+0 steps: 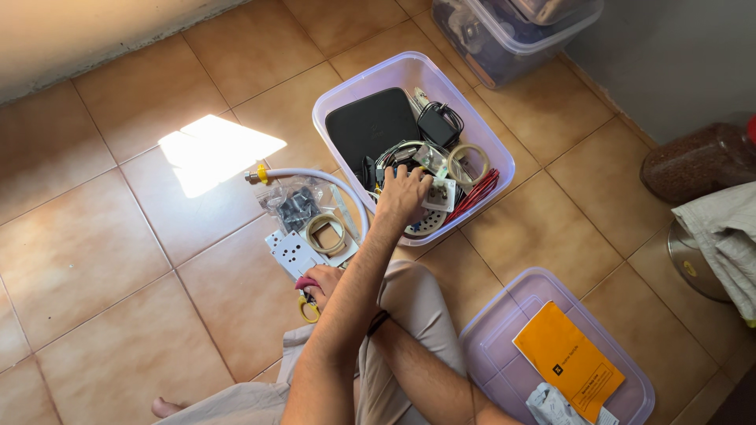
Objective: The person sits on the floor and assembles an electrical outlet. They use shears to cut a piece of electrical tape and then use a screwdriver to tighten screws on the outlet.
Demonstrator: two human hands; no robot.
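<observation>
My left hand [402,194] reaches into a clear plastic bin [340,93] and rests on the clutter there, fingers bent over a white plate [439,194]. Whether it grips anything is hidden. The bin also holds a flat black box [370,126], a black adapter with its cable [439,124], tape rolls [469,164] and red wires [477,197]. My right arm crosses under the left. My right hand [319,285] sits near my knee, closed on a small thing with a yellow loop [308,310].
On the tiles left of the bin lie a white hose [315,175], a bag of dark parts [298,207], a white socket plate [292,253] and a tape roll [324,234]. A bin lid [504,315] carries an orange booklet [567,358]. Another bin [512,43], a jar [697,161] and cloth [728,236] stand at right.
</observation>
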